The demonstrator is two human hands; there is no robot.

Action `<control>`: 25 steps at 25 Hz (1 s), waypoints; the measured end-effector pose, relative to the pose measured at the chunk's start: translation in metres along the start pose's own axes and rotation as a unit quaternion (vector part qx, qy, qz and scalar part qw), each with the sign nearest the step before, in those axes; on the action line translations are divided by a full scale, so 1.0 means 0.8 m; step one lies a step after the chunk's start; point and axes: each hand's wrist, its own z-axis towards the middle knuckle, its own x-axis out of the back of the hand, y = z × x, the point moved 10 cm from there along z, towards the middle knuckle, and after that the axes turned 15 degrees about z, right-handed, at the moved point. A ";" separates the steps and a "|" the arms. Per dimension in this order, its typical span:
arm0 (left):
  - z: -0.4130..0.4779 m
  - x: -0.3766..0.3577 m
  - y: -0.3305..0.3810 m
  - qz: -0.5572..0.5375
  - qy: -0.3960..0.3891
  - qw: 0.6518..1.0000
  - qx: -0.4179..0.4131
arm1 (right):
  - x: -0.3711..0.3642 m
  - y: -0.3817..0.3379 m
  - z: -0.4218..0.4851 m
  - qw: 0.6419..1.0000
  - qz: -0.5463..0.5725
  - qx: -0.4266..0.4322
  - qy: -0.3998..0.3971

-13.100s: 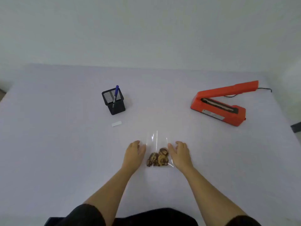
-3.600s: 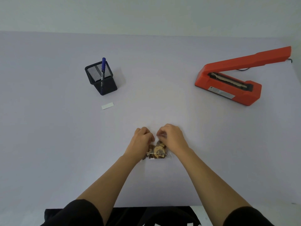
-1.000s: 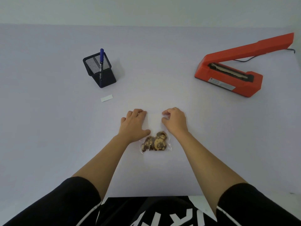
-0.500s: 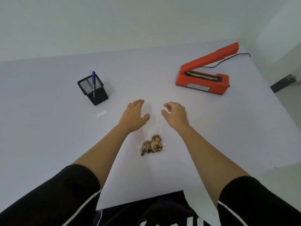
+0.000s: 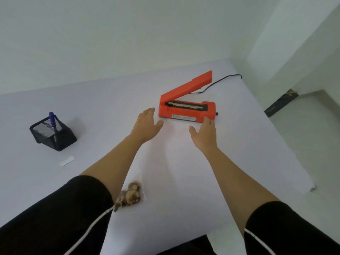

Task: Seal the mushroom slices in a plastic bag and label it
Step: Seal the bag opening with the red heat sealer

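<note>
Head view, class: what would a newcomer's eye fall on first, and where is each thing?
The bright orange heat sealer, arm raised, stands far right on the table, with the open left hand and right hand stretched toward it. Nearer, the bag of mushroom slices lies by the left forearm; a black mesh pen holder sits at far left.

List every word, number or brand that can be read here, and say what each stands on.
No text can be read in this view.
Plate on the front of the orange heat sealer: there is print, but it is too small and blurred to read.
White label strip: looks blank.
</note>
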 end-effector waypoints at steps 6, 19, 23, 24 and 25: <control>0.069 -0.016 0.034 -0.107 -0.010 0.986 0.128 | 0.030 0.053 0.094 0.997 -0.019 -0.052 -0.055; 0.058 -0.039 0.029 -0.172 -0.035 0.972 0.154 | 0.028 0.075 0.054 0.994 0.085 -0.040 -0.058; 0.037 -0.043 0.028 -0.184 -0.041 0.971 0.148 | 0.035 0.085 0.017 0.996 0.071 -0.048 -0.038; 0.031 -0.043 0.027 -0.181 -0.042 0.972 0.147 | 0.036 0.087 0.009 0.996 0.070 -0.050 -0.036; 0.027 -0.044 0.027 -0.169 -0.042 0.974 0.146 | 0.036 0.089 0.001 0.996 0.070 -0.051 -0.037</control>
